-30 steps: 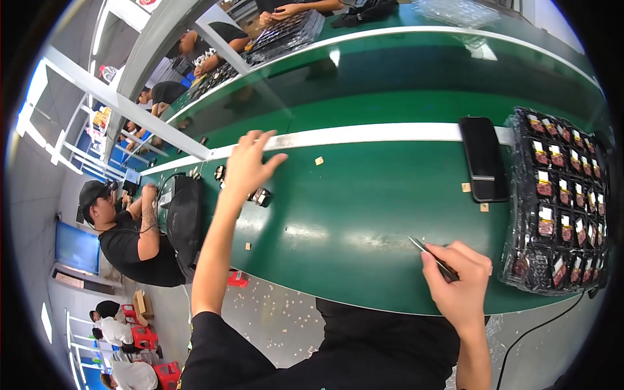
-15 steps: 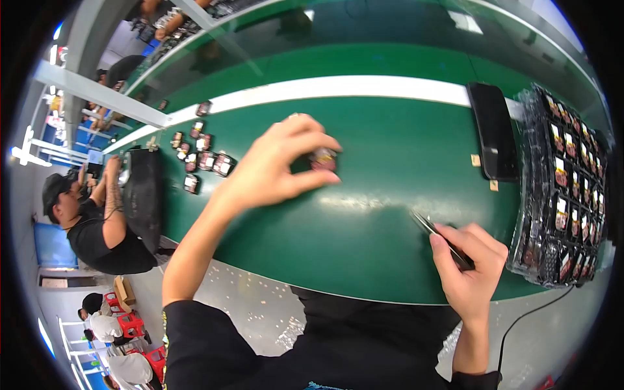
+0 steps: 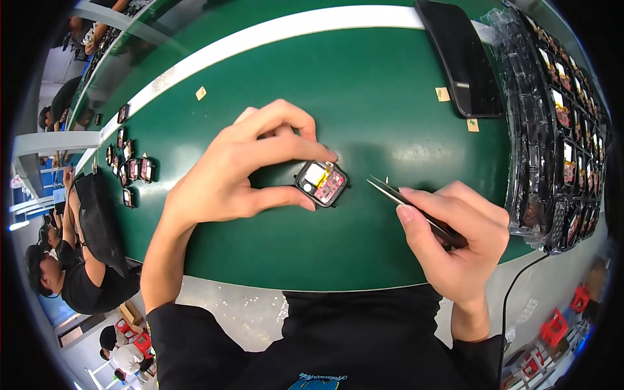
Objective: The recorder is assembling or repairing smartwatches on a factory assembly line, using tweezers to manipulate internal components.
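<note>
My left hand (image 3: 237, 159) pinches a small square watch case (image 3: 323, 184) between thumb and fingers, on or just above the green tabletop. Its open face shows a white battery-like block, a bit of yellow tape and a reddish circuit board. To the right, my right hand (image 3: 461, 237) grips a pair of dark tweezers (image 3: 419, 213). The tweezers' two silver tips are slightly apart and point toward the case without touching it.
Several similar cases (image 3: 133, 169) lie at the left. A black phone (image 3: 465, 62) rests at the back right, near small beige tabs (image 3: 442, 94). Stacked clear trays (image 3: 520, 130) of cases stand at the right edge. A co-worker (image 3: 91, 266) sits on the left beside a black bag (image 3: 101, 221).
The view has tilted down and turned. My left hand has brought the watch case closer to me and toward the tweezers, and its inside now shows clearly. My right hand still holds the tweezers.
</note>
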The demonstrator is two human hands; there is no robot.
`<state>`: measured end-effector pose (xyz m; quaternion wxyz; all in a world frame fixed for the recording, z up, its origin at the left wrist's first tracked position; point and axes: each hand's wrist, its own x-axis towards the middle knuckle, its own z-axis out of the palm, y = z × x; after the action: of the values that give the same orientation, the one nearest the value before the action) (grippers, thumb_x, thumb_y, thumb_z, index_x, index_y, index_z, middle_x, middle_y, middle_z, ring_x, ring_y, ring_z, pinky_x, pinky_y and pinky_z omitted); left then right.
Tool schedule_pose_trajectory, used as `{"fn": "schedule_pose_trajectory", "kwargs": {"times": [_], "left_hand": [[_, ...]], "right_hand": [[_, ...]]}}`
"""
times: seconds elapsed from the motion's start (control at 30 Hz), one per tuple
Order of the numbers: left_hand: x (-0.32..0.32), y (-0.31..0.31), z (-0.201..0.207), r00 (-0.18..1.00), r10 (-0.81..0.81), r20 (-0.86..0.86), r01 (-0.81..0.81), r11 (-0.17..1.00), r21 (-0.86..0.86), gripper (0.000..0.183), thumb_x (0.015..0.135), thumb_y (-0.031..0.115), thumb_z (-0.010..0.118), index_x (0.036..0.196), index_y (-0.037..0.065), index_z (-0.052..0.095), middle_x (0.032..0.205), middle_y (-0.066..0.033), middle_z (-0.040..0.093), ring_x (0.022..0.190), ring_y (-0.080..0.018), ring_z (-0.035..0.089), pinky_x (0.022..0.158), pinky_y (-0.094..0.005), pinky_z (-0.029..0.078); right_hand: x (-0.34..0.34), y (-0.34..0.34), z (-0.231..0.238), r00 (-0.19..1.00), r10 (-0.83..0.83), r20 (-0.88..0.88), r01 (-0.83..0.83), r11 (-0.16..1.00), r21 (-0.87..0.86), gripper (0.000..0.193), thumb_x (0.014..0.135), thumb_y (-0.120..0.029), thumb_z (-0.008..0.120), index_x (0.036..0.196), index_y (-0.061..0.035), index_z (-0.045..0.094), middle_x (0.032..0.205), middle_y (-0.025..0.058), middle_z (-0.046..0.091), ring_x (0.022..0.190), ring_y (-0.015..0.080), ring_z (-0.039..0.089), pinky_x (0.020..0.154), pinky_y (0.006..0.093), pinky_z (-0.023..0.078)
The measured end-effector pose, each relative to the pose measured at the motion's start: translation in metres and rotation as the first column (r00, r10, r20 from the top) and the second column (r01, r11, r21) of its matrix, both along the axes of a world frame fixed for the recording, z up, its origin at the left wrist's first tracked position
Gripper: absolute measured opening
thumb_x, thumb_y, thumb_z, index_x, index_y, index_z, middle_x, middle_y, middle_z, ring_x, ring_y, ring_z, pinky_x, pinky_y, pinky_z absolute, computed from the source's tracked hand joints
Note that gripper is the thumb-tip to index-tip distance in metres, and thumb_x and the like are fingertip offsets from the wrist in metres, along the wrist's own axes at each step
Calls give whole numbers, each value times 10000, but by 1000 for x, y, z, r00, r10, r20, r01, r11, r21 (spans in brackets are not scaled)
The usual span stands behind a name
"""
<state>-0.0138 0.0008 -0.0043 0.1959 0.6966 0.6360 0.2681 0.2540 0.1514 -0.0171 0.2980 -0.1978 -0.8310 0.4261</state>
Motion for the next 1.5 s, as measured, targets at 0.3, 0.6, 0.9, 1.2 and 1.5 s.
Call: {"fn": "schedule_pose_trajectory", "kwargs": {"times": [0.3, 0.6, 0.9, 1.2, 1.5], "left_hand": [[29, 5, 3, 999, 28, 23, -28, 1000, 2, 647, 612, 424, 1003, 1115, 49, 845, 918, -26, 769, 842, -199, 678, 858, -352, 405], [25, 7, 2, 999, -15, -45, 14, 1000, -12, 695, 621, 470, 985, 1124, 11, 848, 936, -64, 790, 814, -198, 689, 853, -357, 402], [28, 8, 9, 998, 3, -57, -5, 999, -44, 718, 602, 470, 996, 1122, 3, 834, 952, -58, 800, 784, -189, 684, 830, -351, 407], [25, 13, 5, 998, -29, -59, 29, 1000, -9, 701, 599, 481, 997, 1095, 17, 825, 976, -59, 815, 765, -176, 677, 812, -341, 413], [6, 13, -1, 993, -118, 26, 118, 993, -14, 710, 633, 545, 970, 1089, 20, 827, 973, -64, 820, 789, -154, 683, 704, -310, 350]], "right_hand": [[2, 6, -1, 991, 135, 12, -135, 990, -43, 209, 785, 109, 808, 980, 44, 844, 698, 56, 699, 557, 97, 564, 517, 245, 353], [-6, 3, -9, 990, 138, 33, -140, 989, 43, 201, 776, 105, 821, 963, 38, 846, 705, 54, 701, 551, 107, 574, 516, 259, 380], [-4, 2, -7, 993, 116, 24, -118, 989, 84, 252, 747, 105, 830, 988, 36, 850, 724, 59, 694, 546, 111, 572, 499, 257, 375], [-7, 2, -21, 988, 125, -88, -99, 961, 259, 303, 721, 117, 851, 1014, 39, 851, 740, 68, 676, 528, 141, 539, 488, 269, 365], [-6, 4, -15, 987, 155, -36, -150, 980, 131, 268, 768, 117, 845, 1028, 54, 845, 739, 67, 701, 568, 123, 574, 507, 271, 387]]}}
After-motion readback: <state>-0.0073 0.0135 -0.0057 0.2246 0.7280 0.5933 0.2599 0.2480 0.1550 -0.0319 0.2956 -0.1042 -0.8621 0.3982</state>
